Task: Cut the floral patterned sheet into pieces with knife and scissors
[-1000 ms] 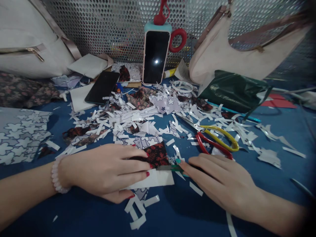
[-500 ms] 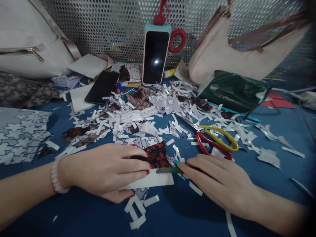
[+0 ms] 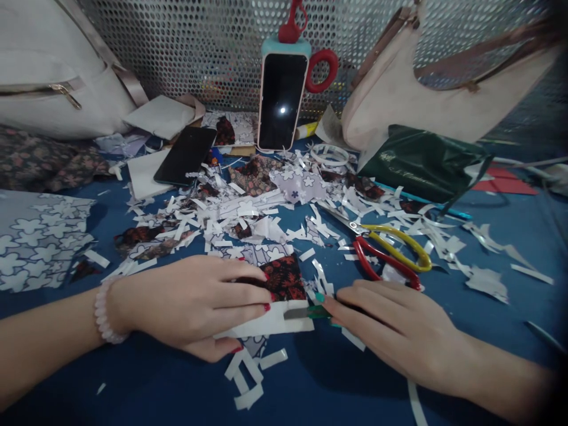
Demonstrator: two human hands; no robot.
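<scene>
With closed right fingers [image 3: 339, 309], gripping blade [image 3: 295, 313] by half-hidden green handle [image 3: 318, 311]. With slightly parted left fingers [image 3: 244, 294], partly covering white strip [image 3: 276, 325].

The left hand [image 3: 190, 305] has red nails and a pale pink bead bracelet [image 3: 104, 312], and I see a blue-green nail on the right hand [image 3: 390, 331], by a thin grey blade with a green handle [image 3: 296, 313]. The flat paper strip [image 3: 261, 323] is plain white; the flat piece above it [image 3: 284, 278] is black with red flowers. The long metal scissors [image 3: 354, 226] have one red and one yellow loop, on a dark blue table top [image 3: 337, 378].
</scene>
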